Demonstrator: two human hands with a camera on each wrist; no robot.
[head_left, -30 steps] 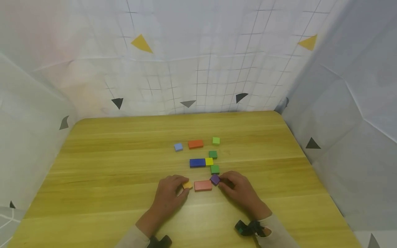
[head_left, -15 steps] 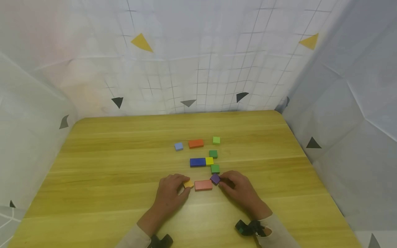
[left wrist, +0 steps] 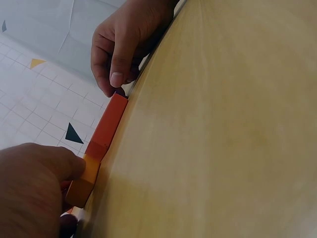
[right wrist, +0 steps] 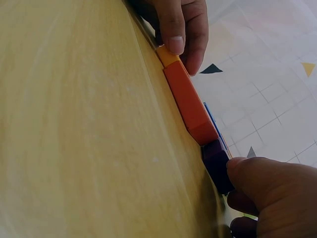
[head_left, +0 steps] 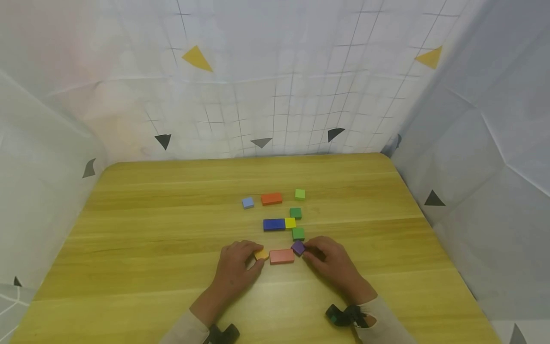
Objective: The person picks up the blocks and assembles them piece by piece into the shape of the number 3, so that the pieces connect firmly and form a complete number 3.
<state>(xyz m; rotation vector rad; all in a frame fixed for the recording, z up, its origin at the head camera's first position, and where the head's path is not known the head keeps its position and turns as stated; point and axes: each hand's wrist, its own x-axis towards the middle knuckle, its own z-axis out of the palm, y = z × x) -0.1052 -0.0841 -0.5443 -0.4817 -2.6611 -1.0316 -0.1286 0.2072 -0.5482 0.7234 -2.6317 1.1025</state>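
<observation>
Orange block [head_left: 260,255] pinched by left hand [head_left: 234,267], purple block [head_left: 298,248] by right hand [head_left: 332,262]; sleeves [head_left: 185,330] seen from head only; table [head_left: 142,229] backed by sheeting [head_left: 283,43].

Two hands [left wrist: 29,183] pinch blocks [left wrist: 85,181] flanking a red block [left wrist: 106,128].

- Amber block [head_left: 261,255]: uniform.
- Salmon-pink block [head_left: 281,257]: red-orange in both wrist views.
- Purple block [head_left: 298,247]: near-black in the right wrist view.
- Dark blue block [head_left: 274,225]; bright yellow block [head_left: 290,223].
- Dark green block [head_left: 295,213]; mid-green block [head_left: 298,234]; lime-green block [head_left: 300,194].
- Orange-red block [head_left: 271,198]; pale blue block [head_left: 248,203].
- Table [head_left: 150,229]: yellow-brown, streaked wood grain.
- Backdrop [head_left: 240,38]: whitish, thin dark grid lines; yellow, grey and black triangles.
- Sleeves [head_left: 186,328]: beige.
</observation>
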